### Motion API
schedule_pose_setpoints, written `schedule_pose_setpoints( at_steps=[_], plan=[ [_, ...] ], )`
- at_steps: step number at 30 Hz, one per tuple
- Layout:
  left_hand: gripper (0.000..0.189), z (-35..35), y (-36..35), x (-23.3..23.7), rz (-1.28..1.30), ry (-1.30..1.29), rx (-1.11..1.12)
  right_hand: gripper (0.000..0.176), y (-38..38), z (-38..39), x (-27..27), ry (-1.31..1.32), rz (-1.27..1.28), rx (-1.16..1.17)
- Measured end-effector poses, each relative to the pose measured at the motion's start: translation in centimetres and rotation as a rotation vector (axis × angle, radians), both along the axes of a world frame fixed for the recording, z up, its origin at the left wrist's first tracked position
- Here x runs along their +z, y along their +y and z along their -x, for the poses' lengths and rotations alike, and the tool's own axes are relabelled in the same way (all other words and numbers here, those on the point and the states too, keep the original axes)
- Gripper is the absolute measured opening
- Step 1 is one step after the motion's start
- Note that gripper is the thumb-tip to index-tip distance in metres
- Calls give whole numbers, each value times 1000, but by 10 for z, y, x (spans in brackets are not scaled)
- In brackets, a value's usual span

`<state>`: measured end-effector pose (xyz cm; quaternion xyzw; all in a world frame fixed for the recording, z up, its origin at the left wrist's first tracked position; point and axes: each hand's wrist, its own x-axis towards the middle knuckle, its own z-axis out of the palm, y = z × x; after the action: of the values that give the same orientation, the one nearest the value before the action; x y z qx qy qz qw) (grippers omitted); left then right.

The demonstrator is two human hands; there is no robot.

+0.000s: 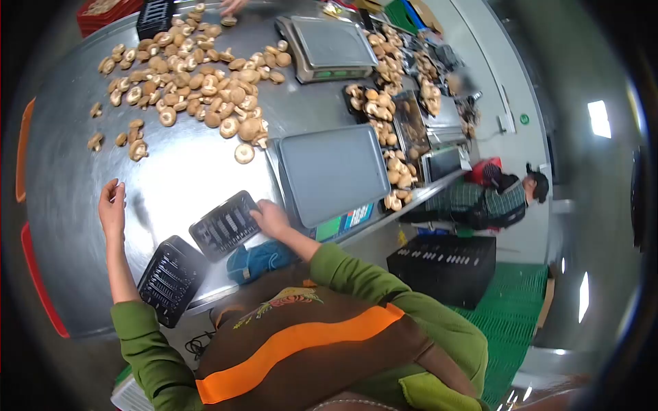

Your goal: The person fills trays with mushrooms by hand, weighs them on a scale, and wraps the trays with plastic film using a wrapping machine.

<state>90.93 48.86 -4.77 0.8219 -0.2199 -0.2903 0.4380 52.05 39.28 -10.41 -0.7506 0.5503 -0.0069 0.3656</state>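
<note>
Steel table (mushrooms strewn), green floor: left hand open, empty; right hand holds black tray.

Bench: bare metal, brushed smooth, with a soft sheen that catches the light.
Tray under my right hand: black plastic, ribbed, faintly glossy.
Second tray, near left: the same black slotted plastic.
Scale platter: grey, smooth, matt; metal or plastic, I cannot tell.
Mushrooms: tan caps, matt and dry-looking.
My sleeves: green cloth, soft, matt.
My apron: smooth brown fabric with an orange band.
Floor: green plastic grid, matt.
</note>
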Motion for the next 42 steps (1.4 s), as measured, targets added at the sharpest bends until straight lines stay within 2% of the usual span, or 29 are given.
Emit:
schedule_pose_setpoints(
  at_steps=[1,3,5,7,9,11,12,13,15,16,17,19,21,22,23,24,25,26,27,29,30,31,33,34,35,37,38,39,42],
  plan=[
    [49,-9,-3,-14,2,14,-33,27,-1,3,-7,-81,68,-36],
    [44,-24,-16,-49,-13,-231,-117,28,-5,3,6,-78,32,-115],
    [43,-24,-41,-72,10,-215,-198,28,-11,8,5,-77,17,-110],
    [42,-3,-70,-78,-24,-65,-361,27,-13,10,6,-65,-30,-72],
    [41,27,-103,-78,12,180,-420,27,-10,2,16,86,-29,-82],
    [43,48,-132,-89,63,254,-458,29,-10,-4,21,172,-45,-118],
    [43,60,-148,-82,5,291,-427,28,-13,-6,21,63,-193,-308],
    [43,61,-165,-97,4,300,-449,27,-18,-9,21,-53,-332,-497],
    [45,65,-201,-130,35,829,-141,25,-30,-21,4,-60,-273,-587],
    [47,73,-215,-136,84,847,-46,24,-33,-27,-7,-70,-223,-658],
    [47,82,-228,-126,76,855,-59,23,-46,-39,-5,-95,-234,-693],
    [48,94,-255,-98,267,956,180,20,-79,-51,-40,-87,-116,-697],
    [53,90,-282,-94,251,936,224,19,-116,-76,-40,-95,0,-793],
    [52,90,-295,-94,300,890,235,20,-133,-88,-30,-254,-219,-959],
    [51,89,-308,-87,355,844,247,20,-151,-95,-39,-258,-213,-957],
    [51,80,-320,-94,363,846,249,21,-170,-102,-53,-150,-72,-872],
    [52,69,-331,-102,310,722,97,22,-185,-106,-65,-40,65,-784],
    [53,61,-342,-108,260,593,-53,23,-200,-118,-45,-191,-40,-875],
    [53,56,-351,-109,272,594,-49,23,-215,-125,-31,-194,-31,-868],
    [57,48,-365,-106,225,213,-237,24,-243,-137,-16,-202,-33,-833],
    [59,47,-368,-89,135,66,-284,24,-260,-135,-30,-34,109,-701],
    [59,42,-374,-91,142,66,-275,24,-274,-133,-45,-35,116,-691],
    [55,36,-383,-92,228,309,-508,25,-291,-140,-46,-116,215,-631],
    [45,39,-384,-93,249,326,-540,26,-291,-142,-48,-88,282,-623],
    [45,44,-382,-90,251,328,-534,26,-292,-141,-51,-86,283,-616],
    [33,54,-371,-83,554,29,-545,28,-288,-140,-60,-371,297,-625],
    [24,59,-362,-76,574,-10,-500,27,-280,-140,-63,-391,283,-651],
    [24,61,-351,-75,564,-9,-507,27,-268,-139,-66,-390,274,-660],
    [23,62,-322,-58,629,-221,-501,22,-246,-138,-74,-658,184,-666]
  ],
)
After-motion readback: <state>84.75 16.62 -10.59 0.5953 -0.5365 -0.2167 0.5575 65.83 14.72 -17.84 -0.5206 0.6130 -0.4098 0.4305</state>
